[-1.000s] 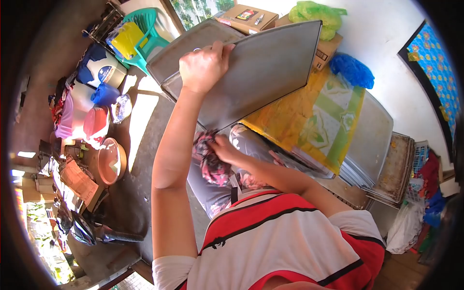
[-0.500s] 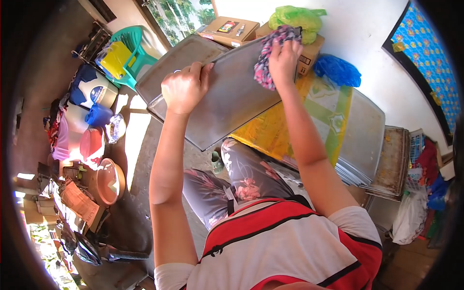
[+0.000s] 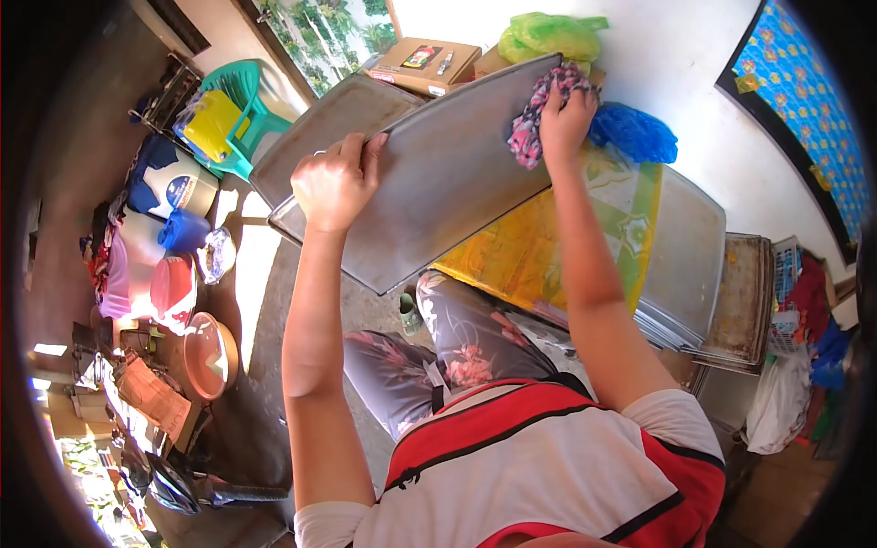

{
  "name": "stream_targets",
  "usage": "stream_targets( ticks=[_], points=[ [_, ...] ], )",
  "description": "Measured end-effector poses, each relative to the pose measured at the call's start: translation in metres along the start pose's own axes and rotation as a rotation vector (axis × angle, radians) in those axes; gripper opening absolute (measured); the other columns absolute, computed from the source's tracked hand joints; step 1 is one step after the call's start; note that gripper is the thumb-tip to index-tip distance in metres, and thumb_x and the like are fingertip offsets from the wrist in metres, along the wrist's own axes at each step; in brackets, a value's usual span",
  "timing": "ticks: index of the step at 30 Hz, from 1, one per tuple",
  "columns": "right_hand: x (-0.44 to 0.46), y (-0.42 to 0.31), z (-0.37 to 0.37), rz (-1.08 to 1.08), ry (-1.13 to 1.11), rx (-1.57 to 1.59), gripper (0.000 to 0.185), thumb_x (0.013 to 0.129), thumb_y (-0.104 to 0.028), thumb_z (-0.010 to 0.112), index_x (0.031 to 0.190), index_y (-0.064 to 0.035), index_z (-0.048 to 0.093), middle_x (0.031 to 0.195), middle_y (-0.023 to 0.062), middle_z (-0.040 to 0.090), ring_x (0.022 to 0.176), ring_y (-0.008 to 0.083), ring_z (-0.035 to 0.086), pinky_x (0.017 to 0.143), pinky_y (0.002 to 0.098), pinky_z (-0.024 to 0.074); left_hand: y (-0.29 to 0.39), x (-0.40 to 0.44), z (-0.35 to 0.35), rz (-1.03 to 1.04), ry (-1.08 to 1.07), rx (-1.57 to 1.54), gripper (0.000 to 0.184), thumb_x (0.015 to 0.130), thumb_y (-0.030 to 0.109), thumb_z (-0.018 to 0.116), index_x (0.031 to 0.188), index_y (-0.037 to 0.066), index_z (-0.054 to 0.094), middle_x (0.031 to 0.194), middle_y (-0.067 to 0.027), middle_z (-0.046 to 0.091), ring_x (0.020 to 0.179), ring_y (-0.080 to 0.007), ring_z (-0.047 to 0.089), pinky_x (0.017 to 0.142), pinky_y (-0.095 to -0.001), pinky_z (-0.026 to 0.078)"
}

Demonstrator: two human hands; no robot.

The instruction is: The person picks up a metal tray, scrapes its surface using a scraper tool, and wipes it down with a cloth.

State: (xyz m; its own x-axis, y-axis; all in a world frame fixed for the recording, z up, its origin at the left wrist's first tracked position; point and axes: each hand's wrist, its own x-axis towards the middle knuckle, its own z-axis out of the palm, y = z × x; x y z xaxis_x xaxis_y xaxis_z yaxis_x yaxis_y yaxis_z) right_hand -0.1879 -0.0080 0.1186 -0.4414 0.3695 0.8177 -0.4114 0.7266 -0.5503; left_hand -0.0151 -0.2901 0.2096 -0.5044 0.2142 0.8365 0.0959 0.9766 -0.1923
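A large grey metal tray (image 3: pixel 448 173) is held up tilted in front of me. My left hand (image 3: pixel 336 183) grips its upper left edge, fingers wrapped over the rim. At the tray's right edge, my right hand (image 3: pixel 566 123) clutches a crumpled pink, black and white cloth (image 3: pixel 530 132) against the metal. Behind and left of the held tray lies another similar tray (image 3: pixel 315 128), partly covered by it. A yellow and green patterned plastic sheet (image 3: pixel 512 242) lies under the held tray's right side.
Stacked metal trays (image 3: pixel 690 256) stand right, beside browner trays (image 3: pixel 740 301). A cardboard box (image 3: pixel 425 64), a green plastic bag (image 3: pixel 548 36) and a blue plastic bag (image 3: pixel 635 132) sit along the wall. Left are a green chair (image 3: pixel 247 110) and a brown basin (image 3: pixel 208 356).
My right hand and the cloth have moved right and slightly down to the tray's right edge. My left hand, still on the rim, has shifted slightly left and down with the tray.
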Motion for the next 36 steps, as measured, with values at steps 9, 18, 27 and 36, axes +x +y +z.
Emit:
stream_targets(
  ticks=[9, 18, 27, 36],
  points=[
    [0.006, -0.006, -0.022, 0.08, -0.12, 0.003, 0.027, 0.086, -0.025, 0.065, 0.093, 0.0003, 0.066, 0.103, 0.0178, 0.06, 0.103, 0.0386, 0.052, 0.09, 0.0478, 0.0423, -0.004, 0.002, 0.004, 0.017, -0.01, 0.012, 0.033, 0.086, 0.036, 0.068, 0.063, 0.016, 0.055, 0.051, -0.0015, 0.055, 0.042, -0.0221, 0.054, 0.042, -0.0327, 0.041],
    [0.014, -0.029, -0.031, 0.031, -0.139, -0.114, 0.028, 0.087, -0.026, 0.063, 0.092, 0.0007, 0.068, 0.103, 0.0174, 0.059, 0.106, 0.0388, 0.052, 0.088, 0.0481, 0.0456, -0.004, -0.005, -0.002, 0.009, 0.006, -0.005, 0.03, 0.087, 0.036, 0.068, 0.066, 0.016, 0.061, 0.055, -0.004, 0.059, 0.044, -0.025, 0.056, 0.042, -0.0342, 0.042],
    [0.019, -0.023, -0.04, 0.221, -0.183, -0.015, 0.03, 0.088, -0.025, 0.062, 0.094, 0.004, 0.067, 0.111, 0.0217, 0.059, 0.109, 0.0401, 0.052, 0.09, 0.0486, 0.0439, 0.006, 0.004, -0.002, 0.029, -0.013, 0.005, 0.032, 0.087, 0.036, 0.069, 0.064, 0.015, 0.058, 0.053, -0.0037, 0.057, 0.044, -0.0247, 0.056, 0.042, -0.0344, 0.042],
    [0.006, -0.036, -0.023, -0.077, -0.089, 0.008, 0.019, 0.081, -0.018, 0.068, 0.085, 0.0005, 0.066, 0.094, 0.0156, 0.057, 0.1, 0.036, 0.051, 0.081, 0.0464, 0.0468, 0.001, -0.001, 0.0, 0.023, 0.009, 0.037, 0.035, 0.087, 0.036, 0.068, 0.062, 0.016, 0.055, 0.05, -0.0019, 0.055, 0.041, -0.0226, 0.053, 0.041, -0.0329, 0.04]
  ],
)
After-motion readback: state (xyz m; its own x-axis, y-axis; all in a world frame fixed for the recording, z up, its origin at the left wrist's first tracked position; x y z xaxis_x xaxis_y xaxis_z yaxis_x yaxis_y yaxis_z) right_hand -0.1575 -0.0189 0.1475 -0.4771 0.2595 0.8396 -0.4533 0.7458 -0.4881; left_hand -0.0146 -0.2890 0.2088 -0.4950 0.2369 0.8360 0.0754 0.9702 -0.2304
